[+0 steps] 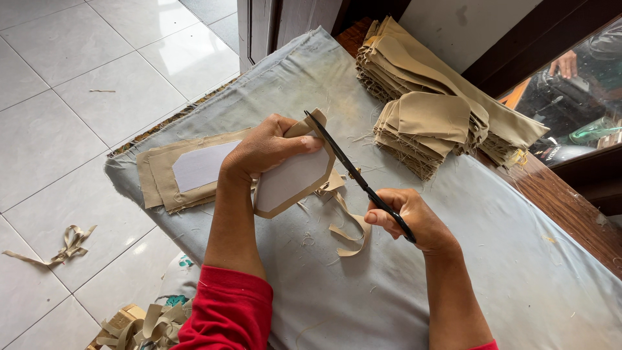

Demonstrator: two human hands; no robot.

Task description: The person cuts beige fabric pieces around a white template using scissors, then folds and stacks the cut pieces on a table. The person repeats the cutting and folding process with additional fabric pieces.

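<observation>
White floor tiles (78, 97) surround a table padded with grey cloth (505, 259). Above it, the left hand (269, 148) grips a tan fabric piece (295, 178) backed by a white template, held just off the cloth. The right hand (411, 220) is clenched around black scissors (359, 178), blades at the piece's upper edge. A trimmed strip (346, 227) dangles below. Stacked tan pieces (427, 97) lie beyond.

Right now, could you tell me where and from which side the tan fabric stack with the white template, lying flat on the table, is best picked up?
Probably by the near long edge of the tan fabric stack, coming from the table's front side. The layers lie flat with that edge free, so the fingers can slide under and pinch all layers, holding the white template on top.
</observation>
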